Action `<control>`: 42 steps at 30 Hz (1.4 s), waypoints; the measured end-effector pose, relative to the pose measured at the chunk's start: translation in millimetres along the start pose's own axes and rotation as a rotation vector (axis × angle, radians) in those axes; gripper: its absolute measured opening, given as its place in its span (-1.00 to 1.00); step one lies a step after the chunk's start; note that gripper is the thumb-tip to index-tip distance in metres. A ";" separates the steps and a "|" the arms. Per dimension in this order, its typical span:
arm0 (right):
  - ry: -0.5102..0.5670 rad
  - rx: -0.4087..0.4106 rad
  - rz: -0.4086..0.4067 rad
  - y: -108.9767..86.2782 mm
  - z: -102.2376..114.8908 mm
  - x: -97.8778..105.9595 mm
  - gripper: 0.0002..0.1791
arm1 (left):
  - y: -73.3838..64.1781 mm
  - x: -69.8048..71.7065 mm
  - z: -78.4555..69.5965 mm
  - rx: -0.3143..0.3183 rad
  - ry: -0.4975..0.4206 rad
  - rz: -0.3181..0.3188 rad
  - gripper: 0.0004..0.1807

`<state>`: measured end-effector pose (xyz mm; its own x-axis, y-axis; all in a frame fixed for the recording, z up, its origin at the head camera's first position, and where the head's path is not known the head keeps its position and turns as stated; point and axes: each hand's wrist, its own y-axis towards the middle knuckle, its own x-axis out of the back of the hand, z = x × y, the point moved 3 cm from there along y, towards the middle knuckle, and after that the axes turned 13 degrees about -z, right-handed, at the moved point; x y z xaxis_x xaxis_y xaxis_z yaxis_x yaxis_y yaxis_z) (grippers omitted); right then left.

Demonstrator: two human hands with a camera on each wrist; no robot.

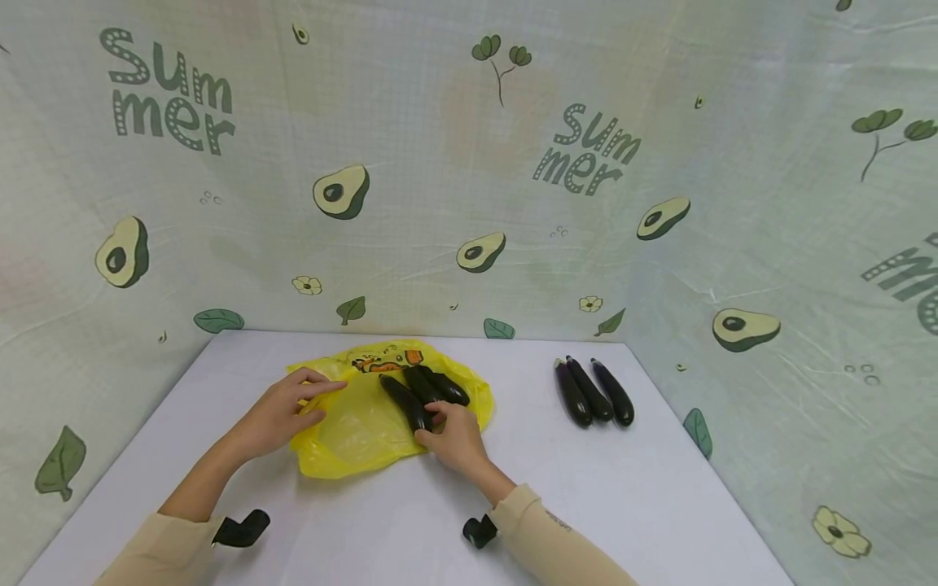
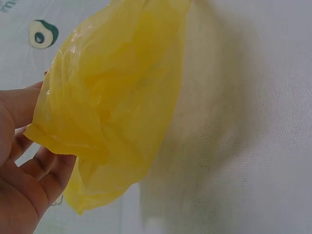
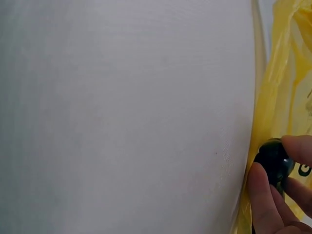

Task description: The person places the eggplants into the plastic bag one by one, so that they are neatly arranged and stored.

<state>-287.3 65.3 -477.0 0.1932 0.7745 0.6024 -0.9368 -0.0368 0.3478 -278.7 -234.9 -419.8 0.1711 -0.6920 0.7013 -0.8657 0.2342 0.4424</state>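
A yellow plastic bag (image 1: pixel 352 431) lies spread on the table with its mouth held wide. Three dark eggplants rest on it, among them two side by side (image 1: pixel 436 384). My right hand (image 1: pixel 458 439) grips the near end of the left eggplant (image 1: pixel 401 397); in the right wrist view, thumb and fingers close around its rounded dark end (image 3: pixel 274 160). At the bag's left edge is my left hand (image 1: pixel 282 411), its fingers spread and relaxed. The left wrist view shows those fingers (image 2: pixel 51 173) partly hidden behind the yellow plastic (image 2: pixel 112 97).
Three more eggplants (image 1: pixel 593 392) lie side by side on the white table (image 1: pixel 550 505), to the right of the bag. Printed cloth (image 1: pixel 410 146) hangs around the back and sides of the table.
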 end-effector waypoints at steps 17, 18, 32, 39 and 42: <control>-0.048 -0.021 -0.065 3.2 1.2 -7.5 -0.59 | -0.6 -0.8 -0.5 -0.005 0.006 -0.002 -0.43; -0.053 -0.019 -0.068 3.7 1.7 -7.8 -0.60 | -0.6 -0.9 -0.4 -0.005 0.004 -0.002 -0.43; -0.059 -0.044 -0.089 9.2 4.9 -16.4 -0.63 | -1.1 -1.1 0.6 -0.009 -0.005 0.005 -0.45; -0.062 -0.057 -0.102 10.5 6.3 -17.7 -0.64 | -0.6 -0.5 -1.2 -0.017 -0.010 0.001 -0.46; -0.066 -0.063 -0.103 11.3 5.8 -18.2 -0.64 | -0.2 -0.7 -1.5 -0.012 -0.009 0.003 -0.46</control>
<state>-299.7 47.1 -479.9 0.3060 0.7291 0.6122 -0.9271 0.0821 0.3657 -277.9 -233.4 -419.6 0.1640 -0.6976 0.6975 -0.8603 0.2448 0.4471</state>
